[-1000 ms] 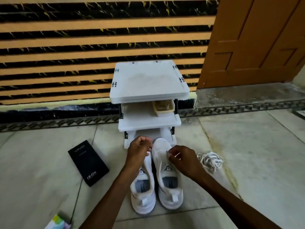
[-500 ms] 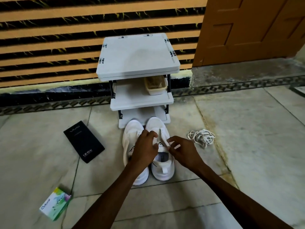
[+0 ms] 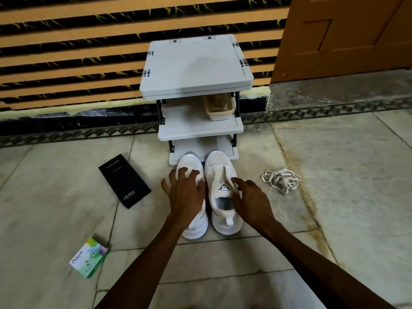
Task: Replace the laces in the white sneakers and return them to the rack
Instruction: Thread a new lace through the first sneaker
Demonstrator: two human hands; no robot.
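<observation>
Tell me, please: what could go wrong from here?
1. The left hand and right hand are open over the sneakers; a loose grab may drop one.
2. The toes sit at the bottom shelf of the rack; a push might shift it.
3. The lace bundle could be forgotten.

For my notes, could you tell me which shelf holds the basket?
The middle shelf; the basket sits at its right end, beneath the top shelf.
</observation>
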